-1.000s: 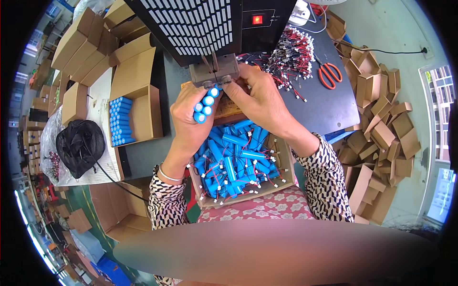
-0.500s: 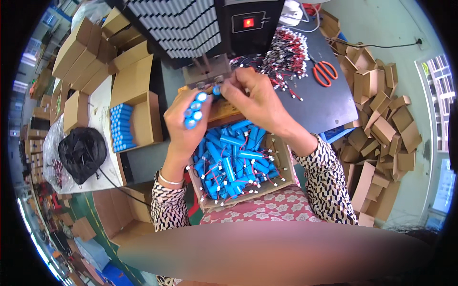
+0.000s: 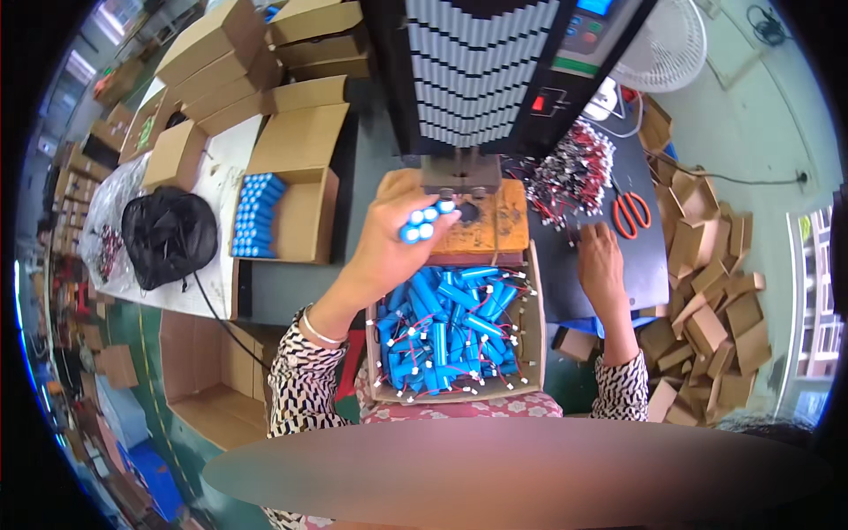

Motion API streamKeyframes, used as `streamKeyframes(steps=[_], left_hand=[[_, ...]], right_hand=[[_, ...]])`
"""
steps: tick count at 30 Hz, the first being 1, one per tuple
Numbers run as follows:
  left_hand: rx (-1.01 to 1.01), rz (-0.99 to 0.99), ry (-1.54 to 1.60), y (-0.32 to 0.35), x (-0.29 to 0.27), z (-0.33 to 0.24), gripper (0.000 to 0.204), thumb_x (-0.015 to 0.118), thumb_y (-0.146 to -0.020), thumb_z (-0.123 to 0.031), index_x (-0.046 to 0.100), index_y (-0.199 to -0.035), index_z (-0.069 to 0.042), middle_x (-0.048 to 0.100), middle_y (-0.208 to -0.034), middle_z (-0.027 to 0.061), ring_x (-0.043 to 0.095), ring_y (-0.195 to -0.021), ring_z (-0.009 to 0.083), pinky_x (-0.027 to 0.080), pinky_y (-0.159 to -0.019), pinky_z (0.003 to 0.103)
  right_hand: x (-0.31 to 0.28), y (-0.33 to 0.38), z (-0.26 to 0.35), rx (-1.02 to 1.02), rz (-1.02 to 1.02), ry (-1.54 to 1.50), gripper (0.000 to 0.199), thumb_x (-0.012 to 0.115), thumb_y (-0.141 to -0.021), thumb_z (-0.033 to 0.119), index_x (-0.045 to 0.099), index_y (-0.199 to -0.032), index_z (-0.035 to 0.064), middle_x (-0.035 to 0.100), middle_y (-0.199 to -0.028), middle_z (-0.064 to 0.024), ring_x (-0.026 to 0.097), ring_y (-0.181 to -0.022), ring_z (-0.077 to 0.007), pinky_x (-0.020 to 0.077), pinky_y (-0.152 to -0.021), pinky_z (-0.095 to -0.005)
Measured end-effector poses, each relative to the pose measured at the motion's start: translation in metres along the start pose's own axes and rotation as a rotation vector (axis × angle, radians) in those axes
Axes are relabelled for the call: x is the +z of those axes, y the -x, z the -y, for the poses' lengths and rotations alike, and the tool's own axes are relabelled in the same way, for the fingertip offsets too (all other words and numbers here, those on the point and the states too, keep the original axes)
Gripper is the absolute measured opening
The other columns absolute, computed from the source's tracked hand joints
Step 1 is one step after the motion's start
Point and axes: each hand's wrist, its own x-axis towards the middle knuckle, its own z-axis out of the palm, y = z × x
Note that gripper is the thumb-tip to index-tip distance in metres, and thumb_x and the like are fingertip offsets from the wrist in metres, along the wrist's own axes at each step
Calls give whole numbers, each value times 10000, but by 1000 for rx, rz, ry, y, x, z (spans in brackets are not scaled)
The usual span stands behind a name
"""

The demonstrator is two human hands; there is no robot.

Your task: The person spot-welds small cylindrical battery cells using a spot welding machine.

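Several blue cylindrical battery cells (image 3: 422, 223) are bunched in my left hand (image 3: 385, 240), their pale ends facing me. That hand is just below the metal head (image 3: 460, 175) of a black spot-welding machine (image 3: 481, 75), above a worn orange-brown block (image 3: 505, 231). My right hand (image 3: 602, 267) rests on the dark table, fingers bent together at the near edge of a heap of red and black wire leads (image 3: 572, 177) with white connectors. What its fingertips pinch is hidden. Before me, a cardboard box (image 3: 535, 358) holds blue cells (image 3: 442, 340) with leads attached.
Orange-handled scissors (image 3: 631, 215) lie right of the wires. At left stands an open carton (image 3: 305, 221) with rows of blue cells (image 3: 258, 216), beside a black bag (image 3: 170, 237). A white fan (image 3: 662, 44) is at back right. Empty cartons (image 3: 707, 309) are piled on the right.
My right hand has left the welder head and moved right to the wire heap. My left hand still holds cells near the head. The view has shifted, showing more of the machine.
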Motion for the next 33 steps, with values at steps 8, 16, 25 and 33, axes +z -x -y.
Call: streamKeyframes(steps=[8,16,25,33], left_hand=[[61,-53,-49,3,7,5,185,719,-742,-93,636,-885,-11,633,-888,151,605,-832,337,486,-715,391],[101,-1,-7,11,0,9,162,664,-769,-90,606,-886,6,594,-839,151,570,-807,354,463,-720,405],[-17,-45,-21,5,9,4,140,698,-775,-120,609,-764,-12,581,-725,141,577,-668,329,442,-578,397],[123,-98,25,0,20,12,200,730,-728,-1,621,-895,9,662,-799,156,610,-644,268,455,-561,331]], right_hand=[[-1,-7,-2,-60,28,-109,292,449,-739,-111,516,-1015,-41,468,-1108,-261,492,-1028,-426,427,-846,-455],[-19,8,24,-23,-50,303,139,543,-870,90,572,-995,35,565,-884,-126,541,-815,-270,384,-719,-384],[-60,-25,86,-124,-13,-426,269,517,-791,-53,618,-1038,-26,618,-952,-184,567,-801,-333,457,-689,-371],[-46,-54,117,-131,179,-915,164,550,-887,100,613,-860,-50,574,-711,-148,538,-622,-229,437,-577,-350]])
